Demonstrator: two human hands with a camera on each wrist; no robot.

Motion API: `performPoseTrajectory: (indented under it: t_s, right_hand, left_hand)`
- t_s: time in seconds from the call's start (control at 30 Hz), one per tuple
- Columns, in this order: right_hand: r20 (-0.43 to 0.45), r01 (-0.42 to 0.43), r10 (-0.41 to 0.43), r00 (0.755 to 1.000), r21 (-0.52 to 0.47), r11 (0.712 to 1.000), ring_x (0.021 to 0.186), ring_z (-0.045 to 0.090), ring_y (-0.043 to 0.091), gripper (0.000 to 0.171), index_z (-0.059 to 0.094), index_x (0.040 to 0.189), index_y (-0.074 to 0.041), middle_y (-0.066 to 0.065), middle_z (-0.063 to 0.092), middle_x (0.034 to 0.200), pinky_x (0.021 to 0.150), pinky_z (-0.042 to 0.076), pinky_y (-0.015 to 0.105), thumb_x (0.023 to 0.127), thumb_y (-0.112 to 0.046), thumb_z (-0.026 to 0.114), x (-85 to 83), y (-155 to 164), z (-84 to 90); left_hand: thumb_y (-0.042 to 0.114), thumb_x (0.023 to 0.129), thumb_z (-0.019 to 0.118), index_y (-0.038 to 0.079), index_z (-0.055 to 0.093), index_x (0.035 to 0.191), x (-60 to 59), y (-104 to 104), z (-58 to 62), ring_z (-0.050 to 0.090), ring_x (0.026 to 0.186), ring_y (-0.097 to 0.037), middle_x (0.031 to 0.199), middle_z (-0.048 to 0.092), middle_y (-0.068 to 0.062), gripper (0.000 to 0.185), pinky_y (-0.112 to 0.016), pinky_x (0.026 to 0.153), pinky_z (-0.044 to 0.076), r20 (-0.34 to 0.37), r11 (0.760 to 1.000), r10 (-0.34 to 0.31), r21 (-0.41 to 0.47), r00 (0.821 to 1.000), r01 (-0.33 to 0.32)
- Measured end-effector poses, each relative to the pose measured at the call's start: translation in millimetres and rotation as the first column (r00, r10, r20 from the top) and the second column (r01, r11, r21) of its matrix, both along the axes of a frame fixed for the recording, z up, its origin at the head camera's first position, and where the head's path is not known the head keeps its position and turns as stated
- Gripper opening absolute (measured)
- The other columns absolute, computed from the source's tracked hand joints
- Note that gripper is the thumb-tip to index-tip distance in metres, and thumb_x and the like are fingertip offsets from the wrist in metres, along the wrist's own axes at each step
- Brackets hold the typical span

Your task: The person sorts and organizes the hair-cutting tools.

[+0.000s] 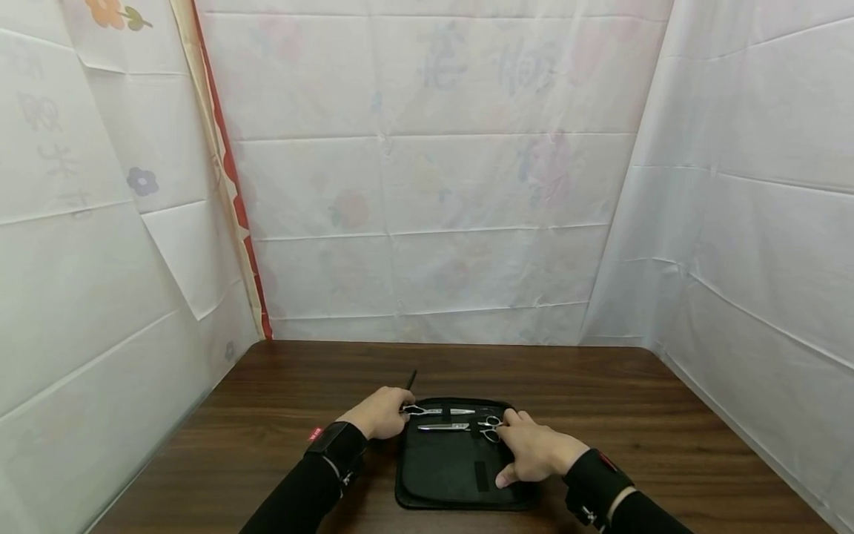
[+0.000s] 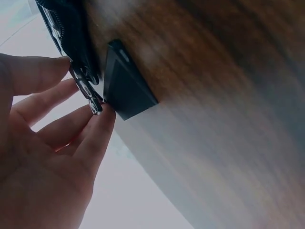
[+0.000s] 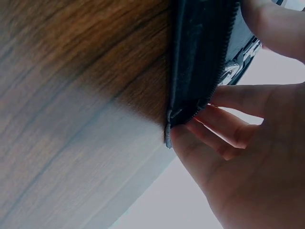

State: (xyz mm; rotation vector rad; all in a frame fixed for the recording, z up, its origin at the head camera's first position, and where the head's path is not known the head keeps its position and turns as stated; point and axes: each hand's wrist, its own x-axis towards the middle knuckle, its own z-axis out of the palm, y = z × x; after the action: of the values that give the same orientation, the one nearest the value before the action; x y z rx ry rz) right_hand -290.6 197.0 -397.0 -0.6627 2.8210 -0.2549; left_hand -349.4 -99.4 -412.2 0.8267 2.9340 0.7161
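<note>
Currently a black zip case (image 1: 460, 463) is lying open on the wooden table (image 1: 600, 393), near its front edge, and two pairs of hairdressing scissors are being handled at the case's far end. Judged step: the tools are being seated in, or lifted from, their slots; which of the two cannot be told.

The upper scissors (image 1: 437, 410) are being touched at the finger rings by the left hand (image 1: 380, 412), at the case's far-left corner. In the left wrist view the fingers (image 2: 95, 129) are being held fairly straight, tips against a metal ring (image 2: 88, 93) and beside a black comb-like piece (image 2: 126, 88) off the case's left edge. No closed grip is shown, so the hand is read as released, just touching.

The lower scissors (image 1: 454, 426) are being met at the rings by the right hand (image 1: 534, 452), which is resting on the case's right half. In the right wrist view the fingers (image 3: 224, 126) are being curled at the zipper edge (image 3: 190, 86); whether anything is pinched cannot be told.

Next move, as a judgement: a firm pinch on the rings is being called for, with blades kept closed and slid parallel to the case's long axis, while the case is being steadied.

Case look: soft black fabric, zip round the rim, a flap with a fastening strip at the near end. Scissors: slim, polished steel, lying side by side, blades in opposite directions.
</note>
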Motion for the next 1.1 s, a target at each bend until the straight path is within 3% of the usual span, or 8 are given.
performPoseTrajectory:
  t_s: [0.63,1.1]
  right_hand:
    - [-0.012,-0.010,0.010,1.000,-0.012,1.000,0.099,0.042,0.018,0.075,0.060,0.137,-0.001,0.001,0.047,0.116,0.081,0.045,0.038,0.080,-0.043,0.085,0.8,1,-1.9]
    - [-0.021,-0.004,0.004,1.000,-0.008,1.000,0.102,0.043,0.019,0.077,0.059,0.138,-0.001,0.002,0.047,0.119,0.083,0.047,0.040,0.080,-0.044,0.085,0.1,0,-2.8]
  left_hand:
    - [-0.004,0.091,0.058,-0.004,0.069,0.119,0.0,7,-2.4,0.064,0.112,-0.036,0.117,0.068,-0.022,0.029,-0.050,0.095,0.051,-0.040,0.999,0.031,-0.022,0.999,-0.032]
    - [0.000,0.093,0.065,-0.004,0.069,0.121,-1.0,10,-2.0,0.063,0.116,-0.038,0.120,0.068,-0.022,0.028,-0.050,0.097,0.051,-0.042,0.997,0.044,-0.061,0.998,-0.047]
